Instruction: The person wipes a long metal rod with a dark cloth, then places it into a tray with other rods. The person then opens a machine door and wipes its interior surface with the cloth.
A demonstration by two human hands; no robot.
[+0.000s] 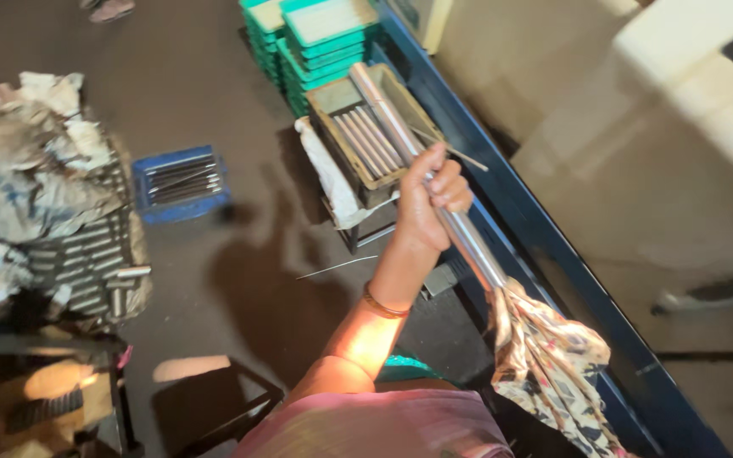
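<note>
My left hand (426,199) is shut around the middle of a long shiny metal rod (383,114), and a thin bangle sits on that wrist. The rod slants from the upper centre down to the lower right. Its far end lies over a tan tray (326,100) that holds several similar rods. Its near end is wrapped in a patterned cloth (553,365). My right hand is not visible; I cannot tell whether it is under the cloth.
A dark blue machine edge (536,229) runs diagonally on the right. Stacked green crates (324,38) stand behind the tray. A blue crate (178,182) of rods sits on the floor. Piled rods (86,254) under crumpled wrapping (19,161) are at left. Another person's shoe (714,293) is at right.
</note>
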